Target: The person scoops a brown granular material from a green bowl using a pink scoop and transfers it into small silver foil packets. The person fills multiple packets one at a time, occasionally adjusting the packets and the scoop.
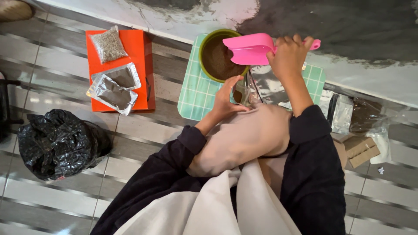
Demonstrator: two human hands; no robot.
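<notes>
My right hand (288, 55) grips the handle of a pink plastic scoop (251, 47), held over the rim of an olive-green bowl (208, 41) full of brown powder. My left hand (226, 96) holds open a clear and silver pouch (246, 92) just below the bowl; brown powder shows inside it. Bowl and pouch rest on a pale green checked mat (195, 93). My knee, in beige cloth, hides the pouch's lower part.
An orange board (138, 48) at the left carries two filled silver pouches (114, 86) and a clear bag of grey granules (108, 43). A black plastic bag (56, 143) sits lower left. Empty pouches (352, 114) and cardboard pieces (360, 150) lie at the right.
</notes>
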